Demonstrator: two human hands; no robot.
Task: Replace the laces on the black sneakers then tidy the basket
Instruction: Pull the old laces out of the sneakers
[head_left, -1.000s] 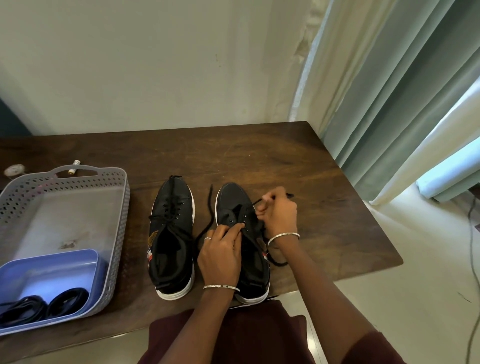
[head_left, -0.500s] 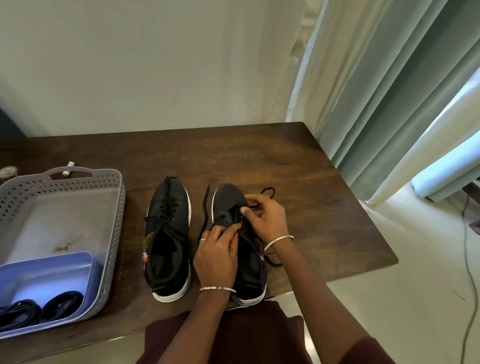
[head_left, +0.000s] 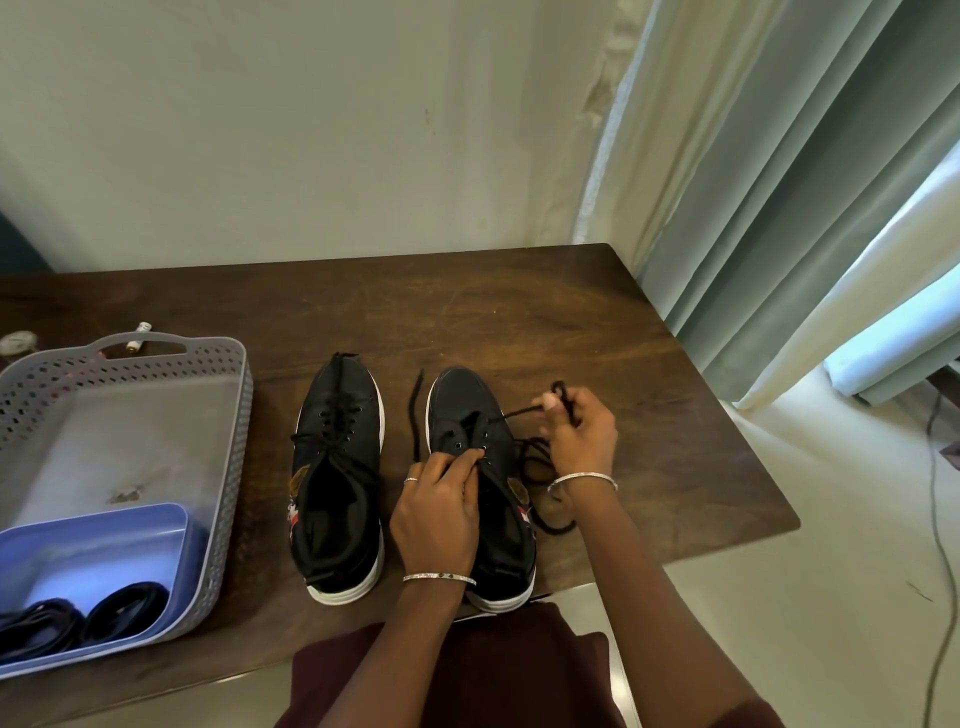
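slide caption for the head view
Right hand pinches a black lace threaded in one sneaker while left hand holds its upper.

1 thin silver bangle (head_left: 439, 577) rings the left wrist, 1 matching bangle (head_left: 583, 479) the right. The left hand (head_left: 436, 512) wears a silver ring (head_left: 411, 480). Dark maroon clothing (head_left: 519, 670) shows at 6 o'clock, a maroon sleeve (head_left: 748, 717) at 5 o'clock.

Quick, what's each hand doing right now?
Left hand grips the right-side sneaker by its eyelets.
Right hand pinches that sneaker's black lace, drawn taut.
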